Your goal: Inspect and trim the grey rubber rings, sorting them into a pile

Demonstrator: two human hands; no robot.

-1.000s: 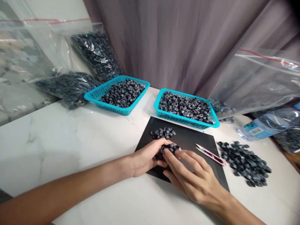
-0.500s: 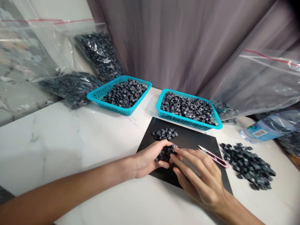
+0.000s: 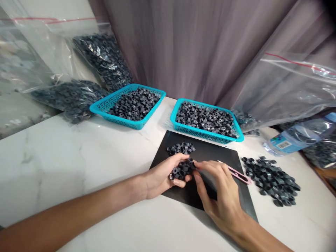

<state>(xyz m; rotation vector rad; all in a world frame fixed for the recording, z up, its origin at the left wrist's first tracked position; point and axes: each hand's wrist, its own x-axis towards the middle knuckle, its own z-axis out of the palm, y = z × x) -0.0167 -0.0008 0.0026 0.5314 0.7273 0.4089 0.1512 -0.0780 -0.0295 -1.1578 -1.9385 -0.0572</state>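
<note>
My left hand [image 3: 164,174] is cupped, palm up, around a heap of small dark grey plastic rings [image 3: 182,169], short hollow cylinders, some showing a small centre hole. At the heap's right edge, my right hand [image 3: 220,185] pinches with thumb and forefinger at one ring [image 3: 193,165], partly covered by the fingertips. Both hands are over a black mat [image 3: 207,150]. Behind my left hand, a small pile of the same rings [image 3: 181,148] lies on the mat. Pink-handled thread snips [image 3: 240,175] rest at the mat's right side, partly hidden behind my right hand.
Two turquoise baskets [image 3: 140,125] [image 3: 207,134] full of rings stand at the back. Right of the mat is a loose pile of dark pieces [image 3: 273,180]. A water bottle [image 3: 286,141] lies beyond it. Clear bags of rings [image 3: 105,59] line the back left; another bag [image 3: 288,87] stands right.
The right-hand fingers have drawn together into a pinch at the heap's edge. My left palm shows more of its rings. The whole view has shifted slightly.
</note>
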